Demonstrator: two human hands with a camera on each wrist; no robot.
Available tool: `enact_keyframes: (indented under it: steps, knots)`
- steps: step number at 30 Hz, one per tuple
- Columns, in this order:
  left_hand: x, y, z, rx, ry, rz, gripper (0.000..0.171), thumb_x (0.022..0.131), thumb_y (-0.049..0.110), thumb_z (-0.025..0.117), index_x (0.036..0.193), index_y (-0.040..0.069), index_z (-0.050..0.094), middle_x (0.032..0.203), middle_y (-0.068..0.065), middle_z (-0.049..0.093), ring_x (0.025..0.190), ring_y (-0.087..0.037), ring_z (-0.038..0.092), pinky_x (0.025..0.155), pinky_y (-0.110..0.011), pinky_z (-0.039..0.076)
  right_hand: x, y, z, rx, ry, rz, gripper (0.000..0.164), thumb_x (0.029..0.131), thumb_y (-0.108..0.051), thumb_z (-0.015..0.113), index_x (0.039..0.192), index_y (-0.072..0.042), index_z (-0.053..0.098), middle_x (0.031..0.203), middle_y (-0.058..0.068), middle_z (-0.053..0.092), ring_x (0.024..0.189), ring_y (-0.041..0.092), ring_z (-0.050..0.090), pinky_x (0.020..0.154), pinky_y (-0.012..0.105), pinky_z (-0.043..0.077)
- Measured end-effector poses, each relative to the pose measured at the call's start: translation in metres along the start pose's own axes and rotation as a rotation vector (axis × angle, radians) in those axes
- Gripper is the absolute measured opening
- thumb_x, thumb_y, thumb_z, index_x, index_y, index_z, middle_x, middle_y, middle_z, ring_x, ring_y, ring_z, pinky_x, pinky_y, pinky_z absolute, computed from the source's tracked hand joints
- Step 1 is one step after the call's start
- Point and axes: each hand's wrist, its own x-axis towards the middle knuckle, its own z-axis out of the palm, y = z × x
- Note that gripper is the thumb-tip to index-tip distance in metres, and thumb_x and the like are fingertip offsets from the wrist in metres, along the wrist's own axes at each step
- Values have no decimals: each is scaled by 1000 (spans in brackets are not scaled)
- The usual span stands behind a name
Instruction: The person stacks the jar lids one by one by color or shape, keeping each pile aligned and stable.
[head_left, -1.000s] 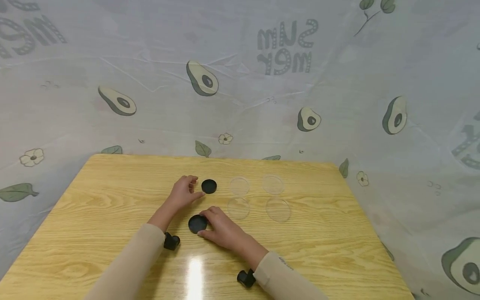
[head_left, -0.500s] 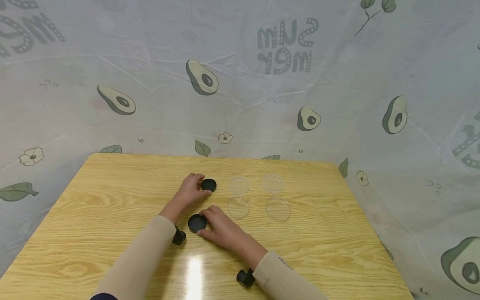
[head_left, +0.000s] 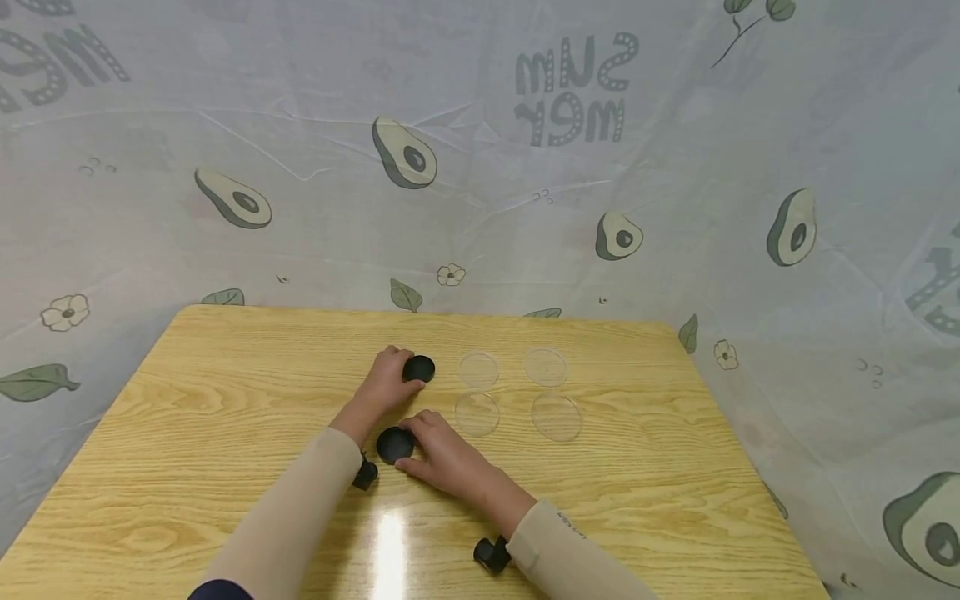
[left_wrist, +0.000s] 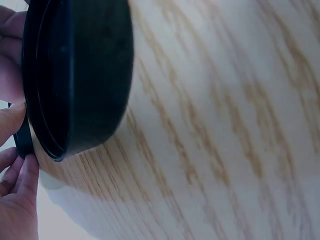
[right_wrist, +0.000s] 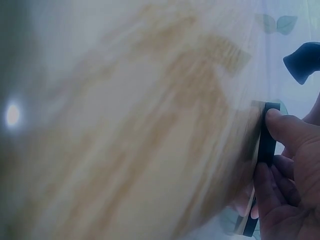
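Observation:
Two shallow, round black lids with raised rims lie on the wooden table. My left hand [head_left: 386, 379] grips the far black lid [head_left: 420, 369] at its left side, thumb and fingers around the rim. With thumb and fingertips my right hand [head_left: 446, 457] holds the near black lid [head_left: 394, 446] by its right edge. In the left wrist view the near black lid [left_wrist: 100, 75] fills the upper left, and the far black lid [left_wrist: 22, 135] shows small behind it, partly hidden. Fingers of the right hand [right_wrist: 295, 165] pinch the near lid's edge [right_wrist: 268, 135] in the right wrist view.
Several clear round discs, one of them a transparent disc [head_left: 557, 417], lie in two rows right of the far lid. Small black cameras hang at both wrists, such as the right wrist camera [head_left: 491, 555]. A patterned cloth [head_left: 322, 242] hangs behind the table [head_left: 675, 500].
My left hand has moved right to the far black lid and closed its thumb and fingers around that lid's edge. The right hand has stayed on the near lid.

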Motion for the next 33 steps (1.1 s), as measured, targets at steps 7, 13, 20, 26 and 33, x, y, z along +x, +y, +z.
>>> enact_keyframes:
  steps: [7,13,20,26,33]
  knots:
    - [-3,-3,-2,-8,11,17,57,98,17,75,143,-11,54,140,-32,54,130,-45,55,110,-55,50,1,-1,1,15,-4,4,48,100,-30,74,140,-6,61,129,7,61,114,15,58,99,25,53]
    - [-7,-2,-3,-13,9,12,56,98,18,76,142,-10,56,138,-31,56,128,-44,58,109,-55,50,1,-1,2,33,-11,11,48,100,-30,74,140,-7,61,129,7,61,115,15,58,100,25,53]
    - [-12,3,-5,-10,2,29,56,96,18,78,142,-8,58,134,-29,59,123,-42,61,107,-54,53,1,2,-1,43,-9,5,48,100,-30,74,139,-5,61,131,9,61,117,17,58,102,28,53]
    - [-20,3,-6,-6,20,59,55,95,16,78,141,-8,58,132,-28,60,121,-41,63,105,-53,53,0,3,-2,46,-5,-1,48,99,-29,75,137,-4,61,130,9,61,117,18,58,100,28,53]
    - [-36,-4,-17,3,40,77,55,94,16,80,140,-7,60,127,-26,62,112,-37,65,98,-50,56,1,2,0,74,-10,25,47,100,-30,74,138,-6,61,133,8,61,119,16,57,102,27,53]
